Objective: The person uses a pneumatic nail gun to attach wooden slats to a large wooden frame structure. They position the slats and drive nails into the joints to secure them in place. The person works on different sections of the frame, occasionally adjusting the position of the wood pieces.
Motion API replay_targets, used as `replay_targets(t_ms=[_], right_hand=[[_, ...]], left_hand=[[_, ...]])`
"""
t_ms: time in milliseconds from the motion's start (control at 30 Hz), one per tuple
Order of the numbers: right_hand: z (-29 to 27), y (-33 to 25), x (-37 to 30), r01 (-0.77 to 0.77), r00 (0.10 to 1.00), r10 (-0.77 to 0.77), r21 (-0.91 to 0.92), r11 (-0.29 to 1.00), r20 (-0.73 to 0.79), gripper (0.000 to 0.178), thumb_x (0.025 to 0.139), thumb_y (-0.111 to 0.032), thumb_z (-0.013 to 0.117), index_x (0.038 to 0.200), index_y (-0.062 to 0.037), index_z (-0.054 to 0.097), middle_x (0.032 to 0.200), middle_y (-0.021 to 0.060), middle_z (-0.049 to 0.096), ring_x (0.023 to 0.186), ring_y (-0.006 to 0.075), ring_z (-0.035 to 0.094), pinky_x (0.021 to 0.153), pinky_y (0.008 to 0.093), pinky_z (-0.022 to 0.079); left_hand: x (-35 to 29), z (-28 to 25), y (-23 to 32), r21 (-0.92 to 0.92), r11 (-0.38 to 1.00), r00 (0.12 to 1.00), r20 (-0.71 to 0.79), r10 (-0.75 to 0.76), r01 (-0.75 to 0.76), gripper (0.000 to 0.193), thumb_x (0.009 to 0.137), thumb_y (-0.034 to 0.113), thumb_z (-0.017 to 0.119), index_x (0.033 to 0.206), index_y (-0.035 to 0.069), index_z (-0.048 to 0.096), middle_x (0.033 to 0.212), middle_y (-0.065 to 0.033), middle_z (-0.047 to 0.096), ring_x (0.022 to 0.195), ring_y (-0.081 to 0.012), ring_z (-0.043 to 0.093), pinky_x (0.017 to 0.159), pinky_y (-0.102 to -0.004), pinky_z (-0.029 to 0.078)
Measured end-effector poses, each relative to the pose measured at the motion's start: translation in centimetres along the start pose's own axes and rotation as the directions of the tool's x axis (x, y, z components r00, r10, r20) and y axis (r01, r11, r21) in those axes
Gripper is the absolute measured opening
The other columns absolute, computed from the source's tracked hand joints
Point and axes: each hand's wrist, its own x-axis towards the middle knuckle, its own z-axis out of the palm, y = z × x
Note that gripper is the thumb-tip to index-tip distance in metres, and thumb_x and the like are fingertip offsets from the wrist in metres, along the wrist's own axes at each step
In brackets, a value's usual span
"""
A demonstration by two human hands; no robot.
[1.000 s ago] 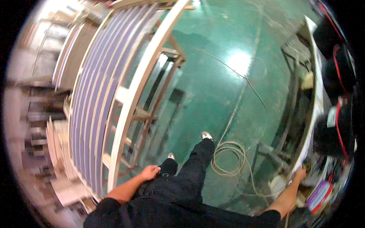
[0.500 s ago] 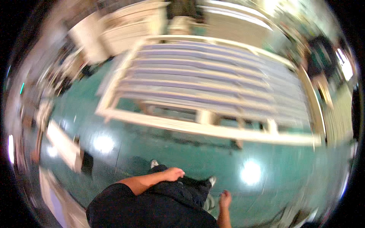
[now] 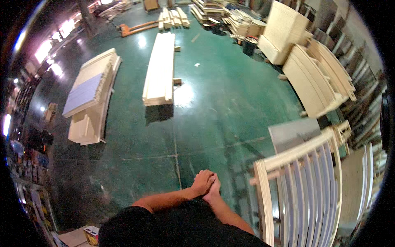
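Note:
My left hand [image 3: 203, 182] and my right hand [image 3: 213, 190] meet in front of my body, pressed together with fingers closed. The left lies against the right and partly covers its fingers. No object shows between them, though the inner palms are hidden. Nearest to the hands, on the right, stands a large pale wooden frame [image 3: 266, 201] with a row of grey-violet slats [image 3: 312, 189] across it. Below the hands is the green floor [image 3: 214, 152].
A long stack of pale boards [image 3: 158, 68] lies ahead on low supports. Left of it is another stack of panels [image 3: 92, 94]. An orange pallet jack [image 3: 138, 29] stands far off. Panels [image 3: 306, 82] lean at the right, near a black bucket [image 3: 249, 46].
My view has swung left, so the slatted frame now sits at the lower right instead of ahead. My hands, apart before, have come together.

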Motion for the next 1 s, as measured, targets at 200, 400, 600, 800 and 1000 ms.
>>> replay_targets(t_ms=[200, 400, 600, 800, 1000], right_hand=[[10.5, -3.0, 16.0, -0.293, 0.944, 0.315, -0.186, 0.938, 0.101, 0.066, 0.106, -0.062, 0.028, 0.138, -0.0111, 0.054, 0.142, 0.0086, 0.059, 0.133, 0.0316, 0.054, 0.115, 0.0511, 0.039], [22.5, -4.7, 31.5, -0.411, 0.749, 0.598, -0.509, 0.757, 0.285, 0.057, 0.107, -0.055, 0.039, 0.133, -0.0092, 0.059, 0.132, 0.0074, 0.066, 0.125, 0.0302, 0.062, 0.105, 0.0486, 0.051], [30.0, -8.4, 45.3, -0.451, 0.616, 0.737, -0.891, 0.042, -0.277, 0.037, 0.104, -0.037, 0.055, 0.122, -0.0063, 0.064, 0.109, 0.0128, 0.075, 0.084, 0.0249, 0.075, 0.075, 0.0370, 0.060], [29.8, -2.0, 69.5, -0.155, 0.853, 0.460, -0.961, -0.229, -0.247, 0.038, 0.095, -0.027, 0.069, 0.122, 0.0002, 0.064, 0.102, 0.0108, 0.073, 0.080, 0.0229, 0.072, 0.069, 0.0358, 0.055], [31.1, 7.8, 96.6, -0.056, 0.981, 0.123, -0.832, -0.552, -0.148, 0.082, 0.084, -0.043, 0.081, 0.144, 0.0013, 0.048, 0.119, 0.0237, 0.069, 0.112, 0.0396, 0.067, 0.095, 0.0481, 0.053]], left_hand=[[15.4, -9.9, -6.6, 0.394, 0.917, 0.998, 0.036, 0.045, -0.055, 0.036, 0.104, 0.037, 0.044, 0.118, 0.010, 0.064, 0.114, -0.0126, 0.065, 0.110, -0.0377, 0.057, 0.093, -0.0504, 0.043], [27.7, -19.8, -16.3, 0.334, 0.872, 0.931, -0.204, -0.304, 0.358, 0.035, 0.100, 0.041, 0.050, 0.098, 0.009, 0.066, 0.101, -0.0162, 0.068, 0.099, -0.0393, 0.064, 0.084, -0.0515, 0.050], [31.8, -28.9, -27.7, 0.038, 0.798, 0.781, -0.240, -0.577, 0.602, 0.037, 0.097, 0.037, 0.061, 0.102, 0.002, 0.069, 0.101, -0.0204, 0.070, 0.096, -0.0414, 0.067, 0.085, -0.0477, 0.053], [39.9, -38.8, -45.2, -0.193, 0.591, 0.555, -0.211, -0.805, 0.784, 0.031, 0.094, 0.032, 0.064, 0.099, 0.002, 0.071, 0.105, -0.0173, 0.070, 0.098, -0.0342, 0.067, 0.089, -0.0436, 0.052], [53.2, -45.2, -62.8, -0.261, 0.628, 0.635, -0.068, -0.770, 0.733, 0.027, 0.098, 0.027, 0.062, 0.102, 0.001, 0.068, 0.099, -0.0141, 0.070, 0.093, -0.0292, 0.068, 0.087, -0.0396, 0.052]])
